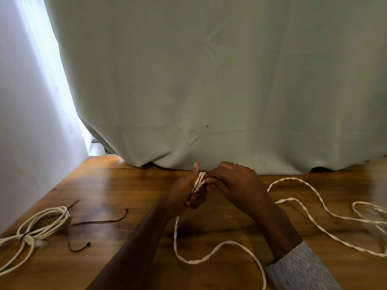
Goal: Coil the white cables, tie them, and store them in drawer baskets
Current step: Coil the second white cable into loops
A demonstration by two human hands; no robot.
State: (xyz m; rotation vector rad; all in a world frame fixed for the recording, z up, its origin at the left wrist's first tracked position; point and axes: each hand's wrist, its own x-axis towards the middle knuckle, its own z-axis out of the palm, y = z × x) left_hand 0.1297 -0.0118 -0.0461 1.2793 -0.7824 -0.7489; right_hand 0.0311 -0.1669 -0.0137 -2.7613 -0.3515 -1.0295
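Both hands meet at the far middle of the glossy wooden counter (pixel 129 185): the left hand (pixel 184 195) grips a few loops of twisted white cable (pixel 200 180), thumb up, while the right hand (pixel 232 181) pinches those loops. Loose cable trails near and right. A tied white cable coil (pixel 41 225) lies left, beside thin dark cords (pixel 100 221).

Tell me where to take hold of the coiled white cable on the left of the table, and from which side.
Grip the coiled cable at its cinched waist, where a dark tie pinches the loops into one narrow bundle. Come from above: it lies flat on the wooden table, so only the top is free. The wide loops elsewhere would likely splay. Both hands are busy with another cable.
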